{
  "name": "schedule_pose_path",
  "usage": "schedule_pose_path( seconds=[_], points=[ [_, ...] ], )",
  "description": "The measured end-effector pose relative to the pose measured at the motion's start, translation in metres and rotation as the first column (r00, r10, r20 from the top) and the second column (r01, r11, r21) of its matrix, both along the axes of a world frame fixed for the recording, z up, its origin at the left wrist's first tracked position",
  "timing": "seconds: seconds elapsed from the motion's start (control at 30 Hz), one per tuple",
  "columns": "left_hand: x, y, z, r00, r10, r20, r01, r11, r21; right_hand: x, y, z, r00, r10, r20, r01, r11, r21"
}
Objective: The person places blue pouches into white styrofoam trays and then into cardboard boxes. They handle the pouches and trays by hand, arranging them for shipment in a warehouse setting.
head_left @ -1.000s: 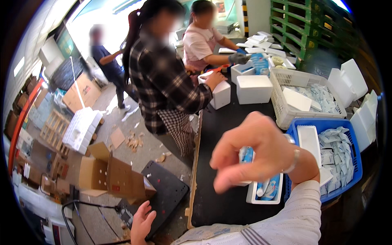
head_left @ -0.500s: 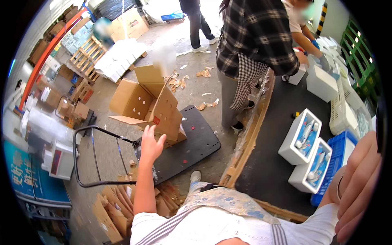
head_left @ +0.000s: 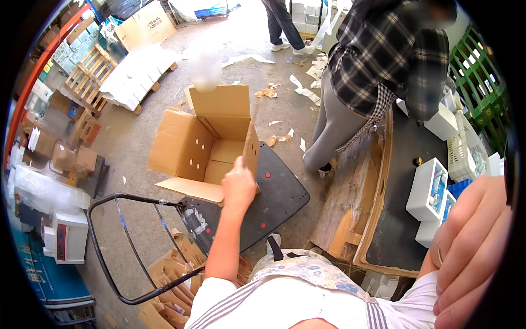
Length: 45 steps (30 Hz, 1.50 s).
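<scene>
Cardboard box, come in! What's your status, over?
Left hand at the cardboard box. Box wide open. Right hand close up, partly hiding a white foam box.

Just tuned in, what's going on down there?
The person's left hand grips the near edge of an empty, open cardboard box standing on a black trolley. The right hand shows close up; what it holds, if anything, can't be seen. White foam boxes sit on the table at right.
</scene>
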<state>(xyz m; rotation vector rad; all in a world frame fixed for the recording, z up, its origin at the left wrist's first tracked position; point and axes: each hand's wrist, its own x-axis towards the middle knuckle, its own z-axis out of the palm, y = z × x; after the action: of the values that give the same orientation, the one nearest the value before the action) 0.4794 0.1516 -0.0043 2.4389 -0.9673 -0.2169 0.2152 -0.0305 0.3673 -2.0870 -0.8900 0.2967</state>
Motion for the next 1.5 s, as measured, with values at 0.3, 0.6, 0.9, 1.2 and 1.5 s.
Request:
schedule_pose_path(
  seconds=[0.3,0.6,0.9,1.2,1.5],
  points=[
    [0.086,0.171,0.191,0.967,0.256,-0.016,-0.231,0.841,-0.490,0.016,0.043,-0.179,0.457,-0.876,-0.152,0.881,0.424,0.209],
    [0.110,0.200,0.239,0.887,0.007,-0.461,-0.369,0.610,-0.701,0.077,0.059,-0.302,0.692,-0.432,-0.579,0.685,0.137,0.716],
    [0.146,0.077,0.270,0.964,0.049,0.262,-0.013,0.991,-0.137,0.140,0.083,-0.337,0.543,-0.326,-0.774,0.834,0.105,0.541],
    [0.182,-0.068,0.043,0.838,0.046,0.544,-0.076,0.997,0.032,0.183,0.131,-0.495,0.337,-0.935,-0.110,0.936,0.320,0.148],
    [0.088,0.068,0.003,0.801,0.165,0.576,0.216,0.816,-0.535,0.194,0.069,-0.523,0.208,-0.975,-0.085,0.963,0.219,-0.157]
  ],
)
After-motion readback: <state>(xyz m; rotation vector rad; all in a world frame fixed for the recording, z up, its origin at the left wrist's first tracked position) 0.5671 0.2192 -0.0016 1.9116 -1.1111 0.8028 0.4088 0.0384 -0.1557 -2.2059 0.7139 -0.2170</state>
